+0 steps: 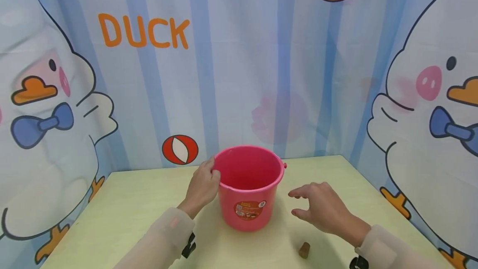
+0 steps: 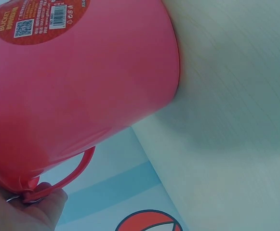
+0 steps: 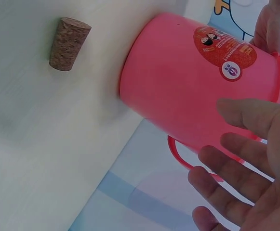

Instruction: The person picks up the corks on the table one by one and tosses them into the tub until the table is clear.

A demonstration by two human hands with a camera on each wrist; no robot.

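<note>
A pink bucket [image 1: 246, 215] with an orange-red label stands upright on the table. My left hand [image 1: 203, 184] grips its rim at the left side, thumb toward the inside. In the left wrist view, the fingers of that hand [image 2: 38, 211] curl by the spot where the red handle [image 2: 74, 175] joins the rim. To the right of the bucket, my right hand [image 1: 323, 206] hovers apart from it, fingers spread and holding nothing. Below that hand a brown tapered cork [image 1: 304, 250] is on the table, seen larger as a cork stopper [image 3: 70, 44] in the right wrist view.
The pale yellow table [image 1: 145, 211] ends at a blue and white striped curtain [image 1: 239, 74] printed with ducks, close behind the bucket. The curtain also runs along the left and right sides. A dark band [image 1: 189, 245] sits at the left sleeve's cuff.
</note>
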